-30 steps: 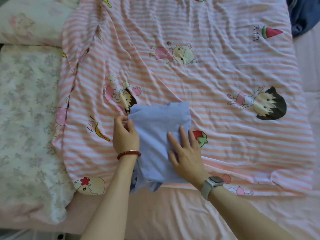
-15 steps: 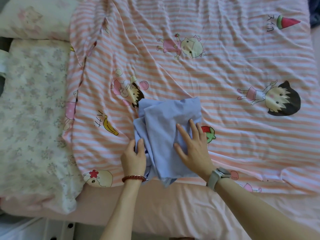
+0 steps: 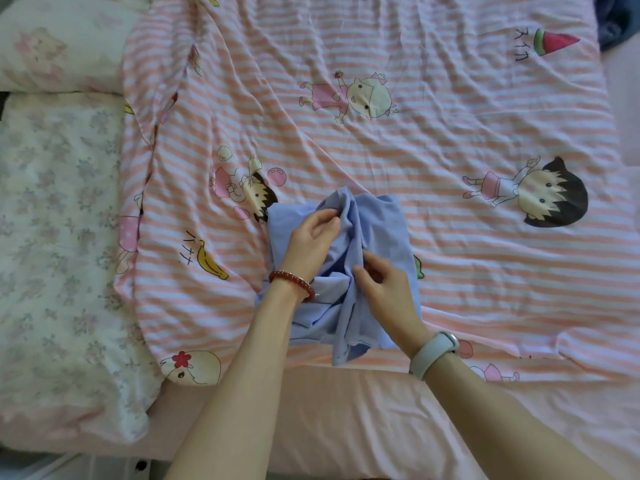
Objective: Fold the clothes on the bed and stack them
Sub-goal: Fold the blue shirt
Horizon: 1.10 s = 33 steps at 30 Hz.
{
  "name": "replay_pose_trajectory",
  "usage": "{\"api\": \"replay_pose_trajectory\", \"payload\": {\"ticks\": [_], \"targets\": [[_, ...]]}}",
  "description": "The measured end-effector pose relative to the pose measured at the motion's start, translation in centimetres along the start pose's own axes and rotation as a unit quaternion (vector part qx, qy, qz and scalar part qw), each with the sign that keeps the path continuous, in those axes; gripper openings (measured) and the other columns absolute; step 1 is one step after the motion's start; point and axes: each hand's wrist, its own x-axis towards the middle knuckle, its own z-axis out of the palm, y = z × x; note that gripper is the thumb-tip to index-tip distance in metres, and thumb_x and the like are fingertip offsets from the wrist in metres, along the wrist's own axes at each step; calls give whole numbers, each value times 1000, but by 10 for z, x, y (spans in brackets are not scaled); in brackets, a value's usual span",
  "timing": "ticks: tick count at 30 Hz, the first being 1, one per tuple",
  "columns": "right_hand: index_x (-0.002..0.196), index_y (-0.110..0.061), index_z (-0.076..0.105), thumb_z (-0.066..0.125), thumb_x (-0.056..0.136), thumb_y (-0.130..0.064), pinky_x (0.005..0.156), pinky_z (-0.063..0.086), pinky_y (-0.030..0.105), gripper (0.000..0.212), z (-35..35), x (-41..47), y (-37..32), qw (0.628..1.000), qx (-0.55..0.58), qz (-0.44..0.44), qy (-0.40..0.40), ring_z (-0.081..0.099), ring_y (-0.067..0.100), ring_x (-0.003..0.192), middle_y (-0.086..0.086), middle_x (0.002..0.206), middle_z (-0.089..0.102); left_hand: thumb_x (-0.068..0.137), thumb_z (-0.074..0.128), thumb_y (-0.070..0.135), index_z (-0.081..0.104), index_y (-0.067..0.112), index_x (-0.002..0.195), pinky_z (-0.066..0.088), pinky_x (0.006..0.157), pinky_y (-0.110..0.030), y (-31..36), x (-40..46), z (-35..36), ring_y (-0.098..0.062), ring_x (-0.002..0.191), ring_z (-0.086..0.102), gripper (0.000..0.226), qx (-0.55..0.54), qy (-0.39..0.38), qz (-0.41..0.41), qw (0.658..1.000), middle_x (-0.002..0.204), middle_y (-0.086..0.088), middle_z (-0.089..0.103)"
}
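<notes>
A light blue garment lies partly folded and bunched on the pink striped cartoon quilt, near the bed's front edge. My left hand, with a red bead bracelet at the wrist, pinches a raised fold of the blue cloth near its top. My right hand, with a pale watch on the wrist, pinches the same ridge of cloth lower down. A loose tail of the garment hangs toward the front edge of the quilt.
A floral white pillow or duvet lies along the left side, with another pillow above it. Dark blue cloth shows at the top right corner. Plain pink sheet covers the bed's front edge.
My left hand moved from the garment's left edge up onto its middle and took a fold. My right hand changed from lying flat on the cloth to pinching it. The garment is more bunched.
</notes>
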Motion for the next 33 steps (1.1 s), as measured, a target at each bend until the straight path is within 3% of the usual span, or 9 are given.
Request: {"api": "replay_pose_trajectory", "payload": {"ticks": [3, 5, 7, 13, 17, 21, 25, 29, 33], "targets": [[70, -9, 58, 53, 89, -7, 61, 40, 16, 20, 0, 1, 1, 999, -11, 37, 24, 49, 11, 64, 4, 68, 56, 93, 54, 27, 57, 13, 105, 46, 83, -19, -9, -7, -8, -18, 101, 56, 19, 169, 57, 40, 983, 101, 3, 59], [71, -15, 52, 51, 91, -8, 59, 38, 10, 21, -1, 0, -2, 999, -11, 34, 41, 46, 4, 61, -2, 68, 53, 93, 46, 43, 55, 14, 112, 46, 85, -37, -18, -14, -15, -28, 102, 55, 36, 422, 68, 39, 903, 112, -6, 56], [73, -20, 49, 49, 93, -7, 59, 37, 10, 24, -4, -4, -5, 998, 1, -1, 57, 46, 1, 60, -5, 68, 51, 97, 36, 41, 54, 14, 114, 47, 80, -40, -21, -19, -19, -36, 96, 56, 36, 507, 60, 11, 860, 108, -14, 60], [89, -17, 51, 42, 89, -20, 64, 38, 11, 10, -13, -18, -16, 981, -7, -155, 119, 51, 7, 79, -10, 94, 53, 99, 39, 22, 54, 13, 84, 45, 67, -34, -6, 2, 14, -28, 77, 56, 23, 124, 55, -40, 990, 72, -9, 56], [92, -11, 54, 40, 89, -20, 73, 40, 9, 16, -2, -11, -17, 974, -10, -191, 119, 51, -2, 94, 0, 104, 54, 94, 49, 10, 58, 10, 98, 56, 68, -34, 2, -1, 6, -29, 75, 66, 10, -220, -20, -119, 968, 79, -15, 65], [91, 1, 58, 43, 90, -14, 84, 37, 8, 22, 38, -6, -10, 975, -45, -213, 39, 52, 7, 100, 11, 110, 56, 85, 58, 32, 57, 25, 110, 45, 100, -43, -35, -8, -50, -26, 113, 58, 26, -87, 220, -55, 970, 123, -10, 60], [113, 3, 60, 43, 93, -1, 101, 35, 22, 27, 75, 9, 12, 976, -117, -145, -111, 45, 24, 126, 15, 139, 44, 90, 49, 29, 54, 5, 123, 42, 94, -26, -47, -29, -61, -19, 113, 53, 41, 82, 323, 98, 938, 122, -6, 56], [116, 5, 58, 42, 87, 0, 99, 35, 12, 34, 74, 14, 11, 955, -127, -201, -176, 44, 16, 125, 18, 134, 49, 91, 38, 23, 63, 0, 113, 41, 95, -26, -44, -21, -44, -16, 111, 53, 41, 288, 170, 321, 886, 116, -13, 63], [108, 1, 63, 38, 82, 3, 85, 45, 24, 37, 49, -12, 16, 945, -155, -218, -191, 54, 21, 107, 16, 120, 61, 102, 31, 28, 30, 13, 145, 7, 115, -27, -39, 23, -35, -18, 144, 11, 46, 373, -23, 163, 913, 154, -7, 21]]}}
